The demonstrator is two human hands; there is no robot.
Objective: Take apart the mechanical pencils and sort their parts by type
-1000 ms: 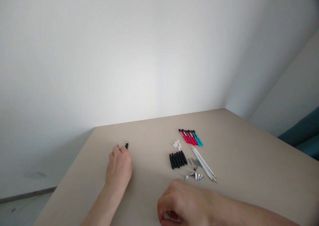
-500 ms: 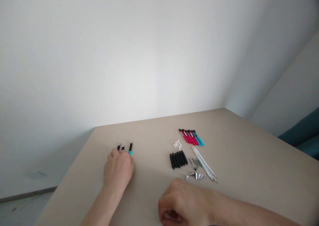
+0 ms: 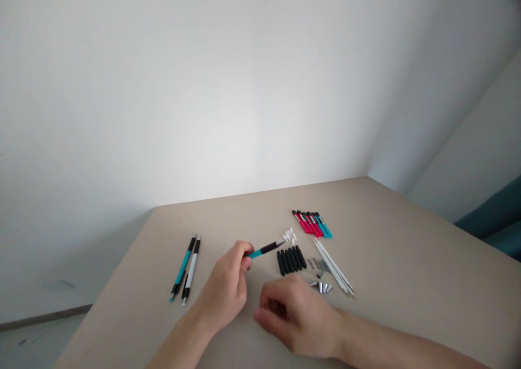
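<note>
We're over the bench, and the count opens with one held pen, blue with a black grip. Two more lie on the left: one lying blue pen, one white pen. Across on the right, we make it six black tubes in a row, and on the far side four red barrels and two blue barrels. The white tips, springs, metal cones and white rods bunch too tightly for a sure count.

Now the held pen: our left hand pinches it mid-bench, thumb against fingers, rear end hidden. Its point faces right and slightly far; the long axis slants, mostly left to right. The lying pair point far, axes running near to far, leaning right. Our right hand is on the near side, fingers loosely curled; whether anything's inside, we can't tell.
</note>
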